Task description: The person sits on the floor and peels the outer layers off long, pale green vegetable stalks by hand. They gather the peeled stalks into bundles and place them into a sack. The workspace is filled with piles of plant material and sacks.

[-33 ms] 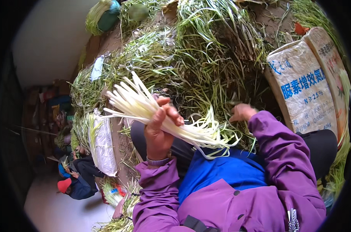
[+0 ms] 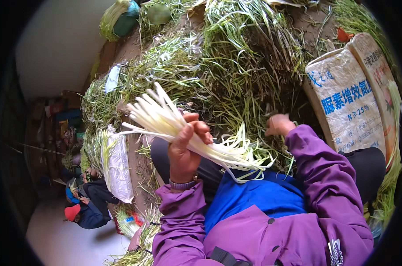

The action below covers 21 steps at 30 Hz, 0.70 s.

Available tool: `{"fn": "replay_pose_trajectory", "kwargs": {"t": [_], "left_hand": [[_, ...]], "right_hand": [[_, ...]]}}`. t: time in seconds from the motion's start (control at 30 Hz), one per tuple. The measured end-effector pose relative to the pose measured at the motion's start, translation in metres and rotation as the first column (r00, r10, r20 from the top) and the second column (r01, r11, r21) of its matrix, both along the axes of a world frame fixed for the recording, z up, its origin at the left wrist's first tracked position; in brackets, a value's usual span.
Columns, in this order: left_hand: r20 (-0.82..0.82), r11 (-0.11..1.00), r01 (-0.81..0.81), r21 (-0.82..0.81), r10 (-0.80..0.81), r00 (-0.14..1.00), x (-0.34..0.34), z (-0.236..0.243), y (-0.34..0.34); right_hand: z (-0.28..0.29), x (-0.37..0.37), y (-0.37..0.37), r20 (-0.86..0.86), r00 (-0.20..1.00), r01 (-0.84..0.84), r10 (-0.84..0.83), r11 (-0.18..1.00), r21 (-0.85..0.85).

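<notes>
My left hand (image 2: 185,153) is closed around a bundle of long pale stalks (image 2: 156,113), whose white ends fan out to the upper left and whose leafy pale-green ends (image 2: 245,155) droop over my lap and blue garment (image 2: 254,199). My right hand (image 2: 278,125) is off to the right, at the edge of a loose pile of green leaves and stalks (image 2: 249,53); its fingertips are blurred, and I cannot make out whether they hold anything. My legs are bent beneath both arms.
Printed woven sacks (image 2: 347,106) lie at the right. A long white wrapped bundle (image 2: 120,166) lies at left, with more greens around it. Two other people (image 2: 88,213) sit at lower left on the pale floor (image 2: 50,239). A teal bundle (image 2: 125,22) stands at the top.
My right hand has shifted very slightly, its fingers still blurred. The bundle in my left hand is almost unmoved.
</notes>
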<state>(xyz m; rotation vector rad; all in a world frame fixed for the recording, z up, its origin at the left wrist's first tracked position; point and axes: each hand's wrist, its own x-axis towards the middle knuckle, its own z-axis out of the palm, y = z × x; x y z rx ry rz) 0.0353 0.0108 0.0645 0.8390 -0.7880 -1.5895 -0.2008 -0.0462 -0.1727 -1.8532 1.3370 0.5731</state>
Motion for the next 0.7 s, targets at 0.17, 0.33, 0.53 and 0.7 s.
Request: {"fn": "replay_pose_trajectory", "kwargs": {"t": [0.17,0.33,0.53,0.7], "left_hand": [[0.072,0.998,0.051,0.042,-0.054,0.996,-0.002,-0.006,0.023],[0.194,0.973,0.22,0.07,-0.229,0.954,-0.023,-0.005,0.036],[0.163,0.913,0.399,0.089,-0.408,0.898,-0.037,-0.007,0.053],[0.042,0.853,0.52,-0.048,-0.519,0.854,-0.037,-0.009,0.064]], "right_hand": [[0.131,0.011,-0.034,0.478,0.876,0.269,-0.069,0.892,-0.363],[0.237,0.042,0.012,0.946,0.136,-0.082,-0.295,0.948,0.308],[0.265,0.048,0.057,0.858,0.19,-0.078,-0.478,0.863,0.498],[0.255,0.047,0.071,0.9,0.147,-0.034,-0.409,0.908,0.418]]}}
